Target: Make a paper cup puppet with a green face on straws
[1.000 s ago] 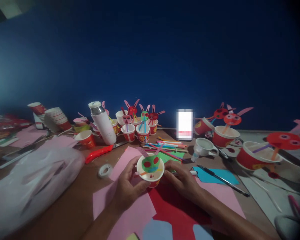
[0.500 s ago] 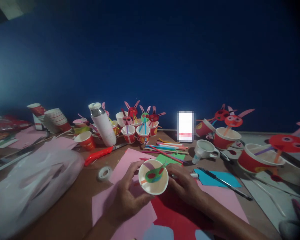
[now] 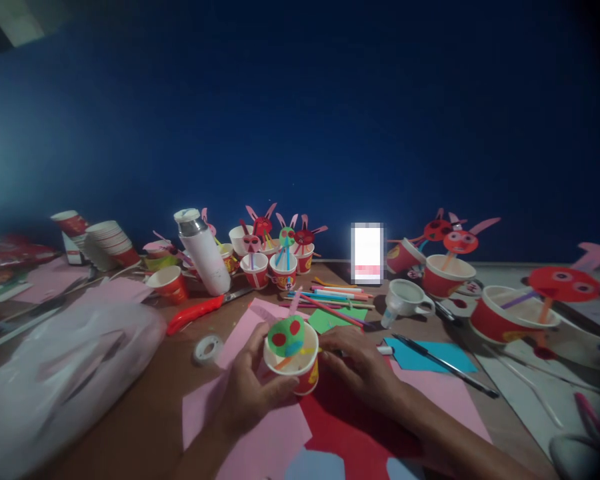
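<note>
My left hand (image 3: 247,377) is wrapped round the left side of a red and cream paper cup (image 3: 307,381), thumb across its front. Inside the cup stands a green paper face (image 3: 286,335) with red eyes, a blue mouth and pink ears, on an orange strip. A thin yellow straw (image 3: 307,350) shows inside the cup and at its right wall. At that wall my right hand (image 3: 363,363) has its fingers closed on the straw's outer end, which they partly hide. Under both hands lie pink paper (image 3: 250,427) and red paper (image 3: 350,427).
Behind are several cups with paper rabbit faces, a white flask (image 3: 203,257) and coloured straws (image 3: 333,293). A red-handled knife (image 3: 195,315), a tape roll (image 3: 208,349) and a plastic bag (image 3: 80,373) lie left. Rightward are a mug (image 3: 405,300), blue paper (image 3: 430,355) and a pen (image 3: 445,367).
The cup has tipped more upright and moved slightly left and down. Its green face now rises above the rim, and the yellow straw has come into sight by my right fingers.
</note>
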Demonstrator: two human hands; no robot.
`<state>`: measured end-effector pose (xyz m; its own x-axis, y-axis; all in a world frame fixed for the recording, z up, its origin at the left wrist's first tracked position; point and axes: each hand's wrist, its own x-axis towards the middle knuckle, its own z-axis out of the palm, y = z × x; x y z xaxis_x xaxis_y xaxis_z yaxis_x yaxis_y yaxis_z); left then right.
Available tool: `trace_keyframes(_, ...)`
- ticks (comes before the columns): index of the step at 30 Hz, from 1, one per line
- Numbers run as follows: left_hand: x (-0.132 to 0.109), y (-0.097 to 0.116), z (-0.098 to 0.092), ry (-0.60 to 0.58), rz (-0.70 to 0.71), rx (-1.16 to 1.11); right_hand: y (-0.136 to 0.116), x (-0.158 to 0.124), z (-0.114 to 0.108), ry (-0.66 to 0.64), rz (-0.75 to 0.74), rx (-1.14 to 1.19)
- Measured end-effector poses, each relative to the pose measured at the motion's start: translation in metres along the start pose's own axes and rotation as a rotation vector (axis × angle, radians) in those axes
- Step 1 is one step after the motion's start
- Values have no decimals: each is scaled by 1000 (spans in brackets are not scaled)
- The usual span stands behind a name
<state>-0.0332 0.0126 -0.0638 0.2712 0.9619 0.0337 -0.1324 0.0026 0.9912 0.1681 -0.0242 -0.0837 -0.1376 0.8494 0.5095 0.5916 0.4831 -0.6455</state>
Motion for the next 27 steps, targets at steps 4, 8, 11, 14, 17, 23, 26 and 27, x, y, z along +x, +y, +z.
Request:
trace_keyframes(4, 10, 4, -5, 29, -30, -46, 5, -1, -5, 151, -34, -77)
trace_keyframes(8, 22, 7, -10, 53, -58, -279, 5, 3, -14, 201, 25, -96)
trace_keyframes(11, 31, 6, -13, 250, -229, -497, 2, 6, -18, 199, 77, -91)
trace_keyframes(14, 36, 8, -13, 364, -328, -651, 0, 7, -17, 187, 112, -86)
trace_keyframes(17, 38, 11, -10, 388, -310, -699, -1, 5, -13, 163, 104, -78)
trace_keyframes(23, 35, 10, -7, 360, -301, -707, -9, 3, -5, 71, 47, -59)
trace_keyframes(26, 32, 9, -5, 361, -295, -694, -15, 4, -1, 15, 52, -63)
trace_keyframes(27, 31, 9, -3, 364, -295, -684, -16, 4, 0, 4, 52, -65)
